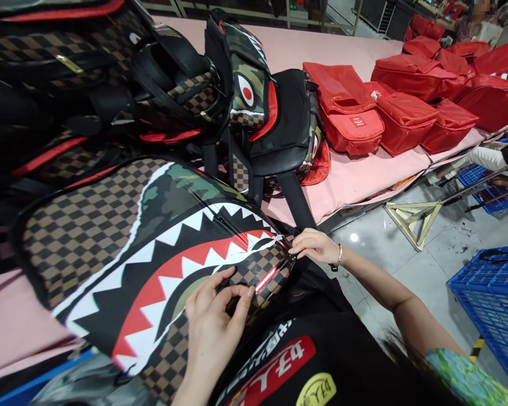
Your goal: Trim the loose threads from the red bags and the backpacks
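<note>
A backpack (84,231) with brown-and-black checks, green camouflage and a printed shark mouth with white teeth lies across the table in front of me. My left hand (215,313) rests on its near side, thumb and forefinger pinched together at the end of a shiny red-and-white strip (266,280) on the checked part. Farther along, at the bag's right-hand end, my right hand (315,246) has its fingertips closed on the dark edge by the zipper. What exactly lies between those fingertips is too small to make out.
More checked shark-face bags (248,93) with black straps are heaped behind and to the left. Several red bags (351,113) stand along the pink-covered table (342,180). Blue crates (491,299) and a triangular metal foot (412,223) are on the floor at right. A person is at the far right.
</note>
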{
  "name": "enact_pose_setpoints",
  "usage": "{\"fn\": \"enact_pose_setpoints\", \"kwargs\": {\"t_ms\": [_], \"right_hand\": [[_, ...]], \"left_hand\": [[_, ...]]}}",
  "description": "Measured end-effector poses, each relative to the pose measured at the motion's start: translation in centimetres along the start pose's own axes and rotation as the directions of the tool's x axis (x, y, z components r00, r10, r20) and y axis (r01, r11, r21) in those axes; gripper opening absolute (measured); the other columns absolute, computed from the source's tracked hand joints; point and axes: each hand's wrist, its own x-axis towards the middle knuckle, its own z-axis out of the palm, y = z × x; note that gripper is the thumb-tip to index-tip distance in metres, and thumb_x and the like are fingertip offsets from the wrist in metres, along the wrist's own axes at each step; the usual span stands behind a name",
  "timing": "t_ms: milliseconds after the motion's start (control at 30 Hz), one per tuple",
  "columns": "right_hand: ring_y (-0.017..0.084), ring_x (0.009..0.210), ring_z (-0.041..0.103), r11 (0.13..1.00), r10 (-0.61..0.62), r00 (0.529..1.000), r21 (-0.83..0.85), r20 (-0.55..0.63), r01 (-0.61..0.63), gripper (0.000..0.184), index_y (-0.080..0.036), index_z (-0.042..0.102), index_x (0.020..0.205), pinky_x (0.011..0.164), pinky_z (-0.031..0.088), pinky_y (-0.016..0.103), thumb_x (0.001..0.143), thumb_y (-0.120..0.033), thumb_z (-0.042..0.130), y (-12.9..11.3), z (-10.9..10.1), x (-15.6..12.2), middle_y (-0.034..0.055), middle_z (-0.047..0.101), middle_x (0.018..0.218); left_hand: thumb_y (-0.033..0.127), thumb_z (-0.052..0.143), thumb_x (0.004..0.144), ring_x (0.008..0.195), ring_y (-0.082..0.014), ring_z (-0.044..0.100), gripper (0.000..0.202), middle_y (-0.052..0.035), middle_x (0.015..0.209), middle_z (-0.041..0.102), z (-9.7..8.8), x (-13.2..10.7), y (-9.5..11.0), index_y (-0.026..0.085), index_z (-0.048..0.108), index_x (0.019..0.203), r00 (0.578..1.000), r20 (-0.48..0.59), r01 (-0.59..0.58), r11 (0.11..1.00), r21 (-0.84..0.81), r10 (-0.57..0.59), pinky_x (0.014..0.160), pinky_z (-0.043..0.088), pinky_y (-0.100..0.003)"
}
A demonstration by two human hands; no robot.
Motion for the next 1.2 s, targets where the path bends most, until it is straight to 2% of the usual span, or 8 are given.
{"fn": "enact_pose_setpoints", "kwargs": {"t_ms": [500, 700, 833, 1033, 1200], "right_hand": [[0.017, 0.089, 0.061, 1.000, 0.000, 0.989, -0.010, 0.150, 0.001, 0.037, -0.022, 0.069, 0.091, 0.084, 0.046, 0.035, 0.092, -0.047, 0.042, -0.2, 0.3, 1.3, 0.0077, 0.067, 0.090], [0.016, 0.088, 0.061, 0.995, -0.090, 0.980, -0.027, 0.178, 0.096, 0.030, -0.021, 0.068, 0.090, 0.083, 0.047, 0.034, 0.093, -0.038, 0.044, -0.7, 1.4, 1.9, 0.0072, 0.066, 0.089], [0.017, 0.092, 0.058, 0.988, -0.073, 0.962, -0.114, 0.263, 0.106, 0.033, -0.021, 0.068, 0.093, 0.087, 0.046, 0.035, 0.094, -0.037, 0.039, -1.4, 2.1, 2.4, 0.0073, 0.065, 0.095], [0.017, 0.093, 0.053, 0.938, -0.151, 0.916, -0.239, 0.371, 0.251, 0.036, -0.021, 0.067, 0.094, 0.087, 0.044, 0.031, 0.095, -0.022, 0.031, -3.3, 2.5, 3.3, 0.0073, 0.064, 0.097], [0.017, 0.092, 0.051, 0.905, -0.070, 0.904, -0.355, 0.422, 0.236, 0.033, -0.019, 0.066, 0.094, 0.084, 0.043, 0.032, 0.093, -0.013, 0.033, -3.7, 2.9, 3.1, 0.0081, 0.064, 0.096]], "left_hand": [[0.049, 0.048, 0.082, 0.109, -0.0320, 0.048, 0.032, -0.0098, 0.115, 0.057, -0.4, -0.3, -0.8, 0.023, 0.064, 0.072, 0.995, 0.050, 0.087, 0.993, -0.083, -0.083, 0.096, 0.036, -0.054], [0.048, 0.047, 0.081, 0.110, -0.0315, 0.048, 0.032, -0.0091, 0.117, 0.057, -0.5, -0.4, -1.1, 0.023, 0.064, 0.072, 0.994, 0.069, 0.092, 0.992, -0.089, -0.086, 0.094, 0.038, -0.051], [0.047, 0.046, 0.081, 0.109, -0.0315, 0.048, 0.032, -0.0095, 0.116, 0.057, -0.4, -0.5, -1.2, 0.022, 0.064, 0.072, 0.993, 0.074, 0.101, 0.991, -0.092, -0.094, 0.094, 0.037, -0.052], [0.047, 0.046, 0.081, 0.108, -0.0311, 0.048, 0.032, -0.0100, 0.116, 0.057, -0.6, -0.3, -1.2, 0.022, 0.064, 0.071, 0.992, 0.099, 0.087, 0.991, -0.104, -0.077, 0.094, 0.037, -0.051], [0.048, 0.046, 0.081, 0.108, -0.0305, 0.047, 0.034, -0.0106, 0.116, 0.056, -0.8, -0.2, -1.0, 0.021, 0.063, 0.070, 0.992, 0.104, 0.087, 0.989, -0.123, -0.074, 0.095, 0.036, -0.051]]}}
